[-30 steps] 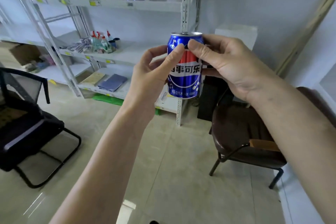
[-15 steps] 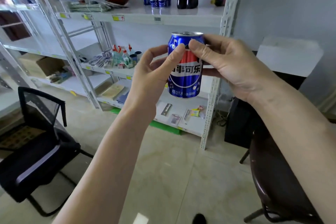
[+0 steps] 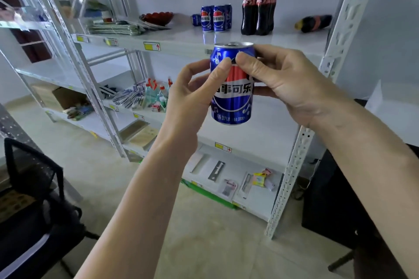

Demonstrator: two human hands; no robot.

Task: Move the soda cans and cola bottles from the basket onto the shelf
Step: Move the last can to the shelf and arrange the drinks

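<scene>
I hold a blue soda can [image 3: 232, 99] upright in front of the shelf unit, just below its upper board. My left hand [image 3: 192, 95] grips the can from the left and my right hand [image 3: 283, 79] from the right, both thumbs on its front. On the white upper shelf [image 3: 181, 39] stand several blue cans [image 3: 215, 18] and upright cola bottles [image 3: 259, 0]. One cola bottle [image 3: 314, 23] lies on its side at the shelf's right end. No basket is in view.
A perforated white post [image 3: 301, 142] stands right of the can. A red bowl [image 3: 157, 17] and folded cloths [image 3: 113, 28] share the upper shelf. Lower shelves carry spray bottles [image 3: 156, 93] and small packets. A black chair [image 3: 29, 206] sits at lower left, a dark cabinet [image 3: 335, 199] at right.
The view has closed in on the shelf and swung right, so the shelf looks larger. The can stays held in both hands in the same grip.
</scene>
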